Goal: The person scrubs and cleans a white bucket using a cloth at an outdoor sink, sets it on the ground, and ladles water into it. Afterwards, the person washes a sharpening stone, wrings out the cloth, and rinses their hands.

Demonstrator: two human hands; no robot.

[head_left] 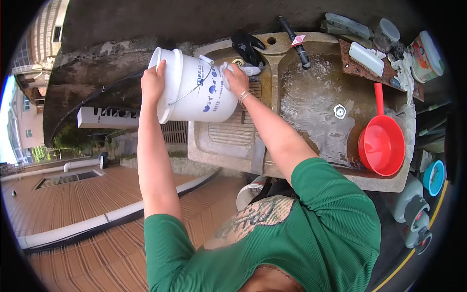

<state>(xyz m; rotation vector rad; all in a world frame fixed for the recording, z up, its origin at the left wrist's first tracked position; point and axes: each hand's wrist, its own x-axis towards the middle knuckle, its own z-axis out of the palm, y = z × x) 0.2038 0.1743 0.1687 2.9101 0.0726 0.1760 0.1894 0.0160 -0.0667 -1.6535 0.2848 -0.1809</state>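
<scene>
A white plastic bucket (199, 95) with blue print and a wire handle lies tipped on its side over the washboard part of the stone sink (219, 155), its mouth facing left. My left hand (153, 82) grips the bucket's rim, thumb over the edge. Close to the base, my right hand (237, 80) presses a white cloth (224, 73) against the bucket's side; its fingers are partly hidden. A bracelet circles my right wrist. Just beyond this hand are black gloves (245, 46) on the sink's back edge.
Water stands in the right basin, under a dark tap (294, 41). A red dipper (384, 146) rests at the basin's right edge. A white brush (366, 59) lies on a brown board (348, 53). Beyond are a tub (425, 56) and a blue basin (434, 177).
</scene>
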